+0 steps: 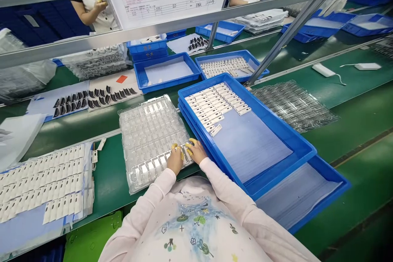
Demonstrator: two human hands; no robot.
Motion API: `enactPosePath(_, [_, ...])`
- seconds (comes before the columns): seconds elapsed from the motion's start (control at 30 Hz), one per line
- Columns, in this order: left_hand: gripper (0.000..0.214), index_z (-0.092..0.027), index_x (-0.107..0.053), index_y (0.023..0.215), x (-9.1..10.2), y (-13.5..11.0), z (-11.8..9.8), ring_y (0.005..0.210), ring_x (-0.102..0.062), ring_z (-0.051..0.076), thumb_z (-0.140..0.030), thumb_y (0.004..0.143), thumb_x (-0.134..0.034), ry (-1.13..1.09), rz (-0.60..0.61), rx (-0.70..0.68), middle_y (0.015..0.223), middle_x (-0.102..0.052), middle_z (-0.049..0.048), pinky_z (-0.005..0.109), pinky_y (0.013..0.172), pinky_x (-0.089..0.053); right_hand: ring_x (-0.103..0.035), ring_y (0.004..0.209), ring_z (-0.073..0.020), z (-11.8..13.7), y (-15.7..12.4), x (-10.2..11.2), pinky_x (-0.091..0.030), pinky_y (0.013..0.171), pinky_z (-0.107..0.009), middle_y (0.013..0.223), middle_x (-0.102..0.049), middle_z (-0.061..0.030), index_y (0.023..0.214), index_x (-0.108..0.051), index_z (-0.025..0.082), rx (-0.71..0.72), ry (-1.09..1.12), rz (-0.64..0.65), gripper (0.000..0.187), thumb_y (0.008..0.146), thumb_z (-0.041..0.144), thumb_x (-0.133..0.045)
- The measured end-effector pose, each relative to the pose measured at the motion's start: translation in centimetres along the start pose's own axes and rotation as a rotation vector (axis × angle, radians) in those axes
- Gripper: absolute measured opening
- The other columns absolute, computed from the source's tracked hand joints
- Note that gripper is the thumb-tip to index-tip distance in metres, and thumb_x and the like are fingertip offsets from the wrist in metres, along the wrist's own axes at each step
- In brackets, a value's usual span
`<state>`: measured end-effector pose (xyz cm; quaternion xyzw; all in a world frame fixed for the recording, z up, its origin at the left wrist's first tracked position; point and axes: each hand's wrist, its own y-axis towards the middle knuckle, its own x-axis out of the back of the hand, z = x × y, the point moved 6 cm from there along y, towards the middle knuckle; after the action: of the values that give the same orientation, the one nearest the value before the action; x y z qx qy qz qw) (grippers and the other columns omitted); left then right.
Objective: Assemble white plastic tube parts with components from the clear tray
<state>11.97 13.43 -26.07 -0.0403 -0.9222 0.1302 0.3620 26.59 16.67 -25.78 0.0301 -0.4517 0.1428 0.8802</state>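
Note:
My left hand (175,158) and my right hand (195,150) rest side by side on the near right corner of a clear plastic blister tray (147,131) full of small white parts. Yellow finger cots cover the fingertips of both hands. The fingers are curled down onto the tray's pockets, pinching at a small white part (185,150) between them. To the right of my hands stands a blue tray (276,131) with rows of white parts (215,104) at its far end, on a pale liner sheet.
White parts in rows lie on sheets at the left (43,184). Dark curved parts (92,98) lie on white sheets beyond. More blue trays (167,71) and an empty blister tray (294,104) lie on the green belt. Two other people work across the line.

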Motion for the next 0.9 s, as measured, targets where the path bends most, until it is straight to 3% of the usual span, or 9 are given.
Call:
enactPosePath(0.1, [0.045,-0.02,-0.052,0.138,-0.1,-0.1,-0.1,0.123,-0.058,0.029,-0.032,0.095,-0.062,0.043,-0.005,-0.018,0.148,-0.049,0.0131,0.053,0.1,-0.052,-0.042,0.137,-0.0331,-0.5,-0.3,-1.2,-0.036,0.115,-0.053,0.15,-0.042,-0.0191,0.131,-0.06,0.014,-0.051,0.009,-0.047,0.043,0.088,0.01,-0.06])
enactPosePath(0.27, [0.046,-0.02,-0.051,0.139,0.5,-0.3,0.2,0.128,-0.056,0.03,-0.029,0.096,-0.061,0.032,-0.005,-0.068,0.153,-0.045,0.0134,0.054,0.104,-0.049,-0.044,0.137,-0.0339,-0.5,-0.6,-2.3,-0.041,0.11,-0.059,0.147,-0.047,-0.0125,0.139,-0.051,0.019,-0.096,0.03,-0.066,0.048,0.093,0.021,-0.064])
enactPosePath(0.47, [0.042,-0.018,-0.054,0.135,1.9,-0.3,1.6,0.133,-0.052,0.031,-0.029,0.095,-0.061,-0.03,-0.034,-0.113,0.152,-0.047,0.0137,0.055,0.108,-0.045,-0.046,0.137,-0.034,2.5,-0.5,-1.8,-0.04,0.113,-0.054,0.143,-0.052,-0.0189,0.135,-0.055,0.011,-0.093,0.044,-0.018,0.051,0.085,0.008,-0.064])
enactPosePath(0.57, [0.038,-0.017,-0.058,0.129,2.4,-0.2,2.1,0.124,-0.058,0.028,-0.032,0.094,-0.063,-0.066,-0.045,-0.121,0.144,-0.054,0.0129,0.051,0.101,-0.051,-0.056,0.127,-0.0299,4.3,-0.8,1.0,-0.045,0.109,-0.043,0.133,-0.061,-0.0176,0.12,-0.066,0.013,-0.07,0.061,0.0,0.039,0.081,0.011,-0.068])
enactPosePath(0.67, [0.029,-0.015,-0.063,0.117,3.3,-0.2,2.8,0.101,-0.067,0.022,-0.034,0.094,-0.063,-0.095,-0.059,-0.106,0.124,-0.065,0.0102,0.043,0.087,-0.057,-0.064,0.113,-0.0209,3.7,-0.5,6.6,-0.05,0.1,-0.033,0.125,-0.066,-0.0085,0.112,-0.069,0.022,-0.11,0.07,-0.058,0.022,0.092,0.024,-0.06])
enactPosePath(0.77, [0.022,-0.017,-0.065,0.111,5.4,-0.2,3.9,0.091,-0.068,0.02,-0.029,0.093,-0.06,-0.094,-0.099,-0.097,0.11,-0.069,0.0079,0.04,0.084,-0.058,-0.065,0.107,-0.0212,-0.5,0.7,13.0,-0.051,0.097,-0.037,0.124,-0.064,-0.0115,0.119,-0.065,0.019,-0.315,0.023,-0.187,0.03,0.102,0.029,-0.041])
enactPosePath(0.83, [0.023,-0.021,-0.066,0.111,7.7,-0.4,5.1,0.107,-0.066,0.025,-0.026,0.09,-0.057,-0.062,-0.169,-0.088,0.119,-0.068,0.0102,0.044,0.095,-0.054,-0.065,0.106,-0.0242,-4.0,1.8,15.9,-0.051,0.098,-0.044,0.128,-0.062,-0.0157,0.127,-0.06,0.015,-0.476,-0.014,-0.233,0.033,0.104,0.03,-0.041])
enactPosePath(0.9, [0.029,-0.021,-0.065,0.113,10.6,-0.8,6.9,0.129,-0.054,0.031,-0.027,0.087,-0.055,-0.01,-0.282,-0.039,0.134,-0.061,0.0138,0.051,0.109,-0.044,-0.064,0.109,-0.0253,-6.9,2.7,16.9,-0.052,0.097,-0.048,0.13,-0.061,-0.0143,0.129,-0.058,0.015,-0.606,-0.033,-0.225,0.034,0.101,0.033,-0.052])
